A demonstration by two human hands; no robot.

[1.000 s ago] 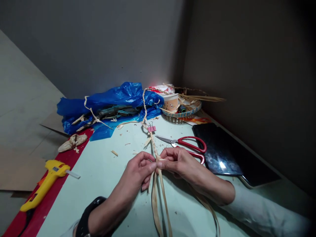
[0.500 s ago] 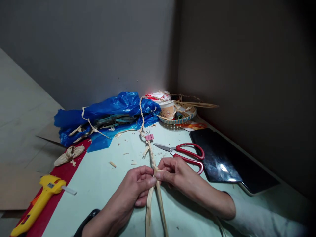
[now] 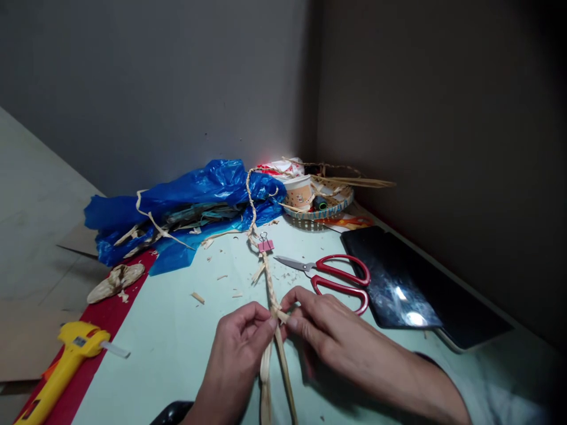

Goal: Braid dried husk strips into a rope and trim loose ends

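A pale braid of dried plant fibre (image 3: 270, 282) runs down the table from a pink binder clip (image 3: 266, 245). My left hand (image 3: 241, 348) pinches the lower end of the braid between thumb and forefinger. On the other side, my right hand (image 3: 323, 330) is closed on a short fibre strand (image 3: 282, 317) that sticks out sideways from the braid. Two long loose strands (image 3: 286, 378) hang from the pinch point towards the front edge of the view. Red-handled scissors (image 3: 319, 271) lie just beyond my right hand, blades pointing left.
A yellow glue gun (image 3: 73, 360) rests on the red strip at left. Behind lies a blue plastic bag (image 3: 199, 186) of fibre. A woven basket (image 3: 341, 203) holds a paper cup (image 3: 298, 193). Dark tablets (image 3: 390, 277) lie at right; fibre scraps dot the table.
My right hand has shifted a little to the right and turned, drawing a short strand out sideways. My left hand stays at the braid's end. The whole view has shifted slightly.
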